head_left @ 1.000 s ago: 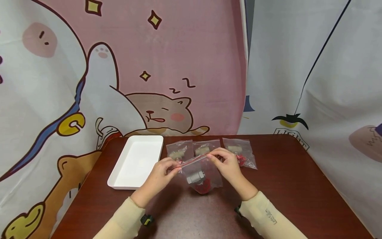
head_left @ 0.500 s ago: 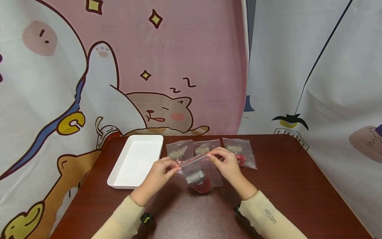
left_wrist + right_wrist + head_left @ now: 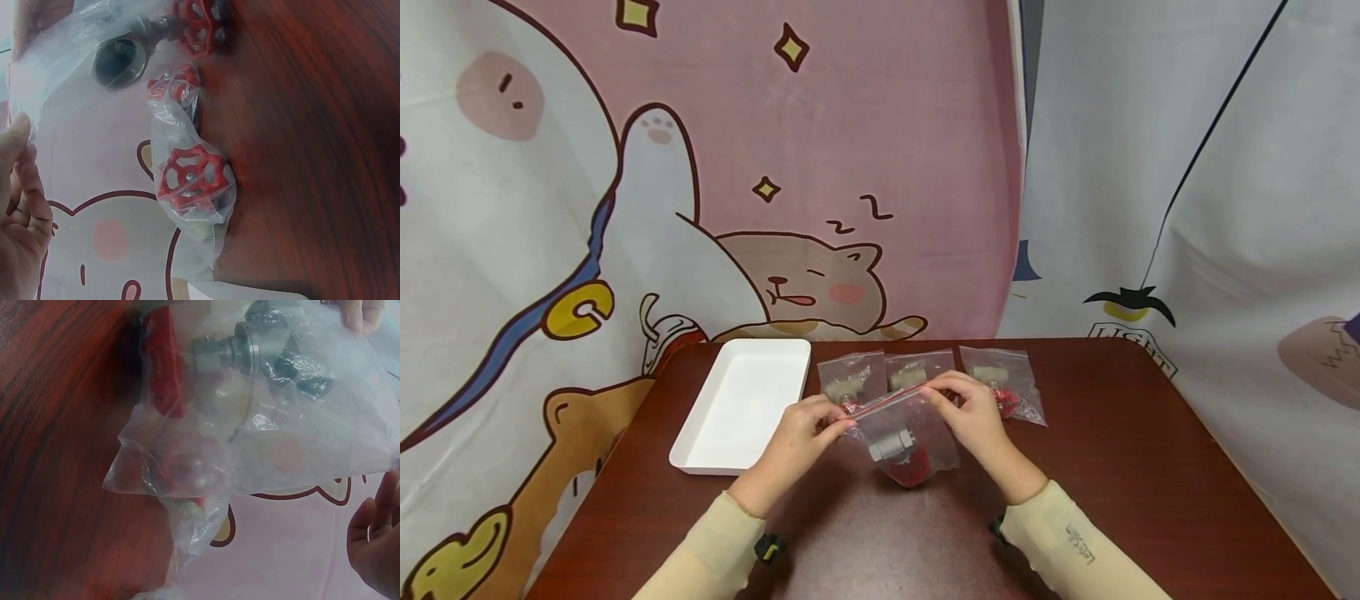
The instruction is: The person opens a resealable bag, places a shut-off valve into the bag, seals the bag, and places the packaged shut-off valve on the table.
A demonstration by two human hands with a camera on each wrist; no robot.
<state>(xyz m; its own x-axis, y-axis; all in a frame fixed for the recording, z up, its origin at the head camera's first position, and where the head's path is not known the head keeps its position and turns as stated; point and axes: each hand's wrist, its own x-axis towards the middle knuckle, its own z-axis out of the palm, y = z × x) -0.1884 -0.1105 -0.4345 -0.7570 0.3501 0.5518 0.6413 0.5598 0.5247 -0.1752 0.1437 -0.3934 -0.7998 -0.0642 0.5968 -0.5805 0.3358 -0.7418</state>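
Note:
A clear zip-lock bag (image 3: 938, 446) with a red line along its top hangs between both hands above the table. Inside it is a grey metal valve (image 3: 892, 446) with a red handwheel (image 3: 165, 362), the wheel at the bottom of the bag. My left hand (image 3: 797, 442) pinches the left end of the zip edge between thumb and fingers. At the other end, slightly higher, my right hand (image 3: 976, 418) pinches the same edge. The left wrist view shows the valve's round open end (image 3: 120, 61) through the plastic.
Behind the held bag lie three more bagged valves: a left bag (image 3: 853, 375), a middle bag (image 3: 917, 371) and a right bag (image 3: 1002, 379). A white tray (image 3: 741, 408) stands to the left on the brown table (image 3: 1142, 467). A printed cloth (image 3: 910, 167) hangs behind.

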